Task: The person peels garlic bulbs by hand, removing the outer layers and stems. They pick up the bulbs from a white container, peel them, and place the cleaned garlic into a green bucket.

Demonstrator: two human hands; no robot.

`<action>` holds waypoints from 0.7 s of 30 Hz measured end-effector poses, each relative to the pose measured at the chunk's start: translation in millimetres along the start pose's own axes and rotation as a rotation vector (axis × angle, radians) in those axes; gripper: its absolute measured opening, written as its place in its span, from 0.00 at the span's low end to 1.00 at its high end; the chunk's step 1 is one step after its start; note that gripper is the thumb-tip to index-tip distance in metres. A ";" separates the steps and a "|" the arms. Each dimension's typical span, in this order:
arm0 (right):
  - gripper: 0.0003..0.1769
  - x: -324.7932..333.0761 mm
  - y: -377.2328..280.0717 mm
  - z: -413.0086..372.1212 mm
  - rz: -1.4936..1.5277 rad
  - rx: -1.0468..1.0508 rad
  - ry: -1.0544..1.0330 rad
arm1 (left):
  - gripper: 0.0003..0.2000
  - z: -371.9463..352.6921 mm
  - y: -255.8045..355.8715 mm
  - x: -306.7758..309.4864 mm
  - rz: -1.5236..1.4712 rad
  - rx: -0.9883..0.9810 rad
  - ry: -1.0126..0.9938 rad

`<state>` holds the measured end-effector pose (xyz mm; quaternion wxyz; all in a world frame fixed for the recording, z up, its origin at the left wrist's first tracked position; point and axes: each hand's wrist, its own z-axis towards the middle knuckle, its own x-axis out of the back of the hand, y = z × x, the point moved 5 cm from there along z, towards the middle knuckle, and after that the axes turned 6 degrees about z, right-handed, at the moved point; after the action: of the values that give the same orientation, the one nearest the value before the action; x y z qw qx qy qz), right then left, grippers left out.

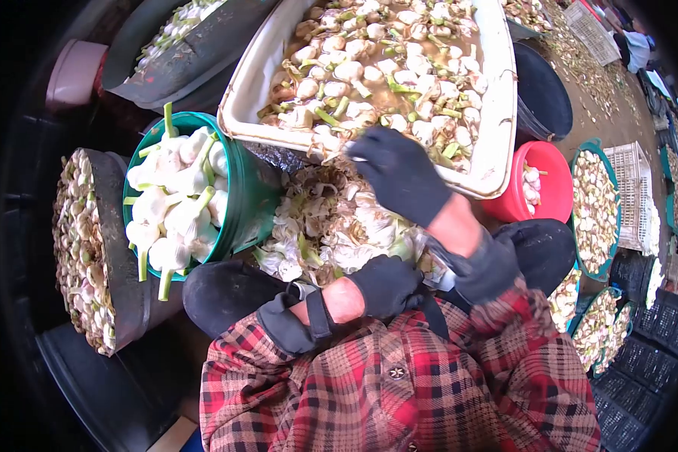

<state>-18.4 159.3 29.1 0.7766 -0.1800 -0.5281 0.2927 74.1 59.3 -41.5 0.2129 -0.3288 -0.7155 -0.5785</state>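
Note:
My right hand (401, 175), in a black glove, reaches to the near rim of a white tub (242, 120) of garlic bulbs (348, 71) in brownish water. Its fingers are pinched together, and a small pale bit shows at their tips; I cannot make out what it is. Low between my knees is my left hand (388, 286), also black-gloved and curled closed. Whatever its fingers hold, if anything, is hidden. A heap of garlic skins and leaf scraps (328, 226) lies just beyond it. To the left, peeled garlic bulbs with green stems (175, 203) fill a green bucket (242, 200).
A red bucket (554, 181) with a few bulbs stands at right, near a black tub (539, 90) and a green-rimmed basket of garlic (595, 211). White crates (629, 192) lie beyond. At left, a dark container (124, 248) holds more garlic. A person (639, 49) is far right.

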 end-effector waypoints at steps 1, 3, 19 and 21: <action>0.17 -14.8 -7.5 18.1 -0.096 0.056 -0.049 | 0.15 -0.1 -1.0 -4.5 0.024 -0.012 -0.033; 0.22 -36.7 -11.6 32.6 -0.273 0.135 -0.152 | 0.15 -1.6 -1.5 -7.5 0.065 -0.021 -0.062; 0.07 79.3 3.8 -96.5 -0.116 -0.132 -0.102 | 0.18 -31.6 17.2 94.6 0.018 -0.077 0.236; 0.09 72.5 -32.0 -98.9 0.014 -0.089 -0.164 | 0.17 -43.1 14.7 122.2 0.073 -0.071 0.382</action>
<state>101.3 184.5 62.5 0.7198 -0.1935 -0.6012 0.2881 -3.3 46.7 62.6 0.3538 -0.2459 -0.6288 -0.6472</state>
